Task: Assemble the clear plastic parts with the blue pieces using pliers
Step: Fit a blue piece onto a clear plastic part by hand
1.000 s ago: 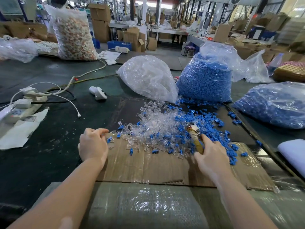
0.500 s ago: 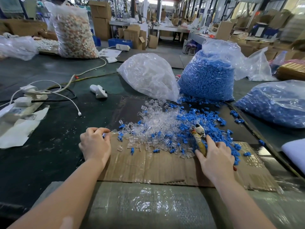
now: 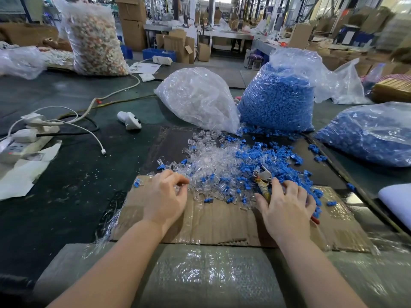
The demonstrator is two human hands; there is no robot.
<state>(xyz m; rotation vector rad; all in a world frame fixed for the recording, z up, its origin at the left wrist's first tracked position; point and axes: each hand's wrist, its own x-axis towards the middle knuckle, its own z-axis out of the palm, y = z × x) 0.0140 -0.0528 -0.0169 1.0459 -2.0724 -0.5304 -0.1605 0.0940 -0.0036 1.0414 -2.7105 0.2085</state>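
A heap of clear plastic parts (image 3: pixel 209 165) mixed with blue pieces (image 3: pixel 255 161) lies on a cardboard sheet (image 3: pixel 218 221). My left hand (image 3: pixel 165 196) sits at the heap's left edge, thumb and fingers curled and pinching at a clear part. My right hand (image 3: pixel 287 207) rests on the right side of the heap and holds the pliers (image 3: pixel 263 181) by their taped handle. The metal jaws point away from me, over the blue pieces.
A bag of clear parts (image 3: pixel 198 98) and a bag of blue pieces (image 3: pixel 280 96) stand behind the heap; another blue bag (image 3: pixel 369 132) lies right. A white handheld device (image 3: pixel 130 120), a power strip with cables (image 3: pixel 26 132) and paper (image 3: pixel 24 170) lie left.
My left hand moved right to the clear parts and its fingers spread into a pinch. My right hand lowered the pliers nearer the cardboard.
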